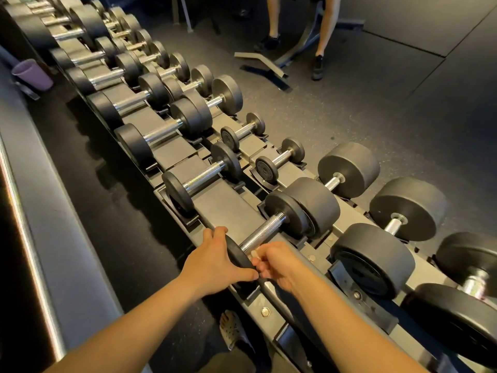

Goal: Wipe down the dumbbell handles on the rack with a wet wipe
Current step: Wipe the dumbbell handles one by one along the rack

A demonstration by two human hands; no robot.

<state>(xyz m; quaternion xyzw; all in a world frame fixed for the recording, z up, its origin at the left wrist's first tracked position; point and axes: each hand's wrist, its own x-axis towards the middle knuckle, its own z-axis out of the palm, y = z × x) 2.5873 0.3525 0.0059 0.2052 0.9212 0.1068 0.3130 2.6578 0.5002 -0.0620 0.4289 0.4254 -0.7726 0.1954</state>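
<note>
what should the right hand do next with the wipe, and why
Probably slide the right hand and its wipe along the knurled handle toward the far plate: the wipe sits at the handle's near end, the rest of the handle is uncovered, and the left hand grips the near plate.

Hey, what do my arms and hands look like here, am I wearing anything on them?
The left forearm and right forearm are bare, with no sleeves showing. The left hand and right hand wear no gloves, and no watch, bracelet or ring is visible.
</note>
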